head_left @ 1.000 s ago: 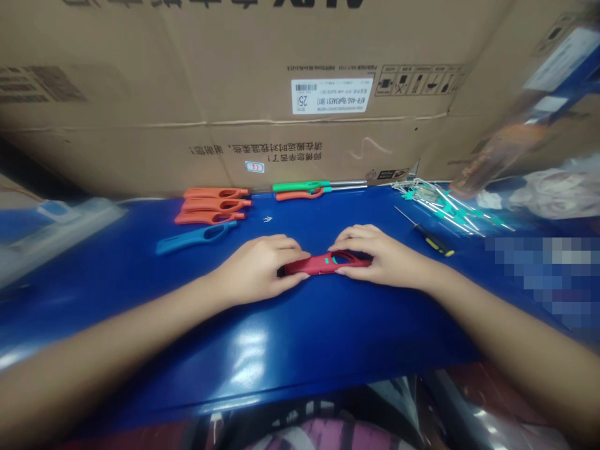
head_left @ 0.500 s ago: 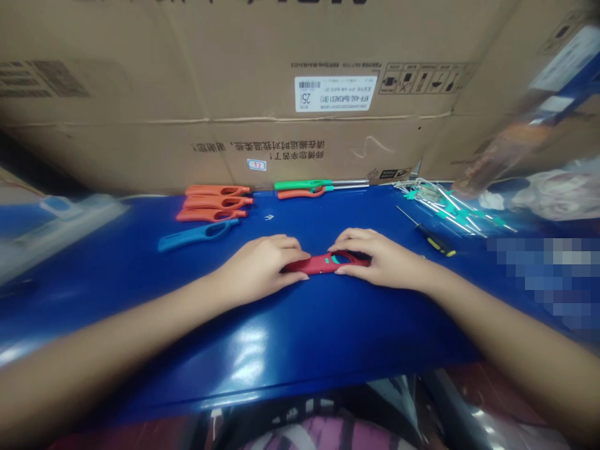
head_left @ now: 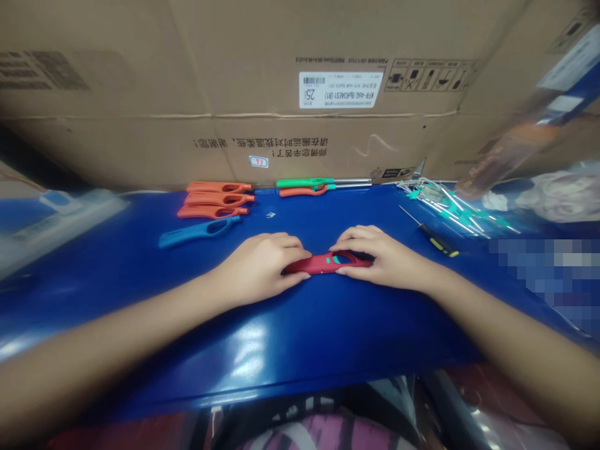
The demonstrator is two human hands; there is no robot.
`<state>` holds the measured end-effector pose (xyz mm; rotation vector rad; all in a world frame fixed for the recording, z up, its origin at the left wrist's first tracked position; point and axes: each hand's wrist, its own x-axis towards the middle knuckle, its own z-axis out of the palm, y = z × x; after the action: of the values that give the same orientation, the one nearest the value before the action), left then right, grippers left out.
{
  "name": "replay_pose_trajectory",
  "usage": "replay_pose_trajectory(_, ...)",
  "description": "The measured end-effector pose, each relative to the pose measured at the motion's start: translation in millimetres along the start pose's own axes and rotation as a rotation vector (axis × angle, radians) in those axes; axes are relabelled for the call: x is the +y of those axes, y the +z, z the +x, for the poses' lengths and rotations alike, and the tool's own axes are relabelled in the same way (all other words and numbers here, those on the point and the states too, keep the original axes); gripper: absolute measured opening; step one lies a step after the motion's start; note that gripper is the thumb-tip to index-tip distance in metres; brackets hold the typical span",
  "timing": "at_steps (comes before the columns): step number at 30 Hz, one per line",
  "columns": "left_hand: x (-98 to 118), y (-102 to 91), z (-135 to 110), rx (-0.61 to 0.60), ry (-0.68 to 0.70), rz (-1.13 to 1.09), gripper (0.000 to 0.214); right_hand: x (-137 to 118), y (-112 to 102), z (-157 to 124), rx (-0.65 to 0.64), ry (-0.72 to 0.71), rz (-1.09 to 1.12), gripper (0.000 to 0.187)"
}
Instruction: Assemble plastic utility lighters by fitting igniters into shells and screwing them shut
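Observation:
A red lighter handle (head_left: 319, 264) with a teal part showing in its trigger opening lies lengthwise between my hands, low over the blue table. My left hand (head_left: 265, 265) is closed on its left end, thumb on the near side and fingers on the far side. At the other end, around the looped part, my right hand (head_left: 375, 257) pinches it the same way. Both palms face down and hide the two tips. Beyond my left hand lies a blue lighter handle (head_left: 199, 231), with several orange lighter handles (head_left: 213, 199) stacked behind it.
Two lighters with metal tubes, a green one (head_left: 300, 184) among them, lie by the cardboard box (head_left: 253, 81). Right of them is a pile of metal rods with teal parts (head_left: 459, 209). A screwdriver (head_left: 434, 237) rests in front of that pile on the blue table (head_left: 290, 350).
The camera view has shifted slightly. Both hands keep their hold on the red lighter handle, with almost no other visible movement.

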<state>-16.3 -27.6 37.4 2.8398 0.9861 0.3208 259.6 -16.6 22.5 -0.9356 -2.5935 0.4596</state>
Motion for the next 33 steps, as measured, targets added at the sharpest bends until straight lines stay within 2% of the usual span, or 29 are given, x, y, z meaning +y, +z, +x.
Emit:
replay_pose_trajectory(8,0.2,2.7,0.2,-0.015,-0.031,-0.002,0.02,2.9,4.5,0.0,0.001,0.007,0.045,0.033)
replay_pose_trajectory(12,5.1,4.9,-0.4,-0.005,0.012,0.131,0.017,-0.2,4.9,-0.8,-0.001,0.014,-0.01,0.033)
replay_pose_trajectory(17,5.9,12.8,-2.9,0.09,0.095,0.288,0.022,-1.7,1.0,-2.8,-0.032,-0.048,-0.134,0.038)
replay_pose_trajectory(25,-7.4,23.3,-3.4,0.274,0.166,0.248,0.028,4.5,-0.6,-4.3,-0.01,-0.12,-0.11,0.031)
replay_pose_trajectory(33,-7.7,26.7,-2.9,0.331,0.2,0.22,0.028,0.9,-2.5,-2.5,-0.033,-0.157,-0.117,0.029)
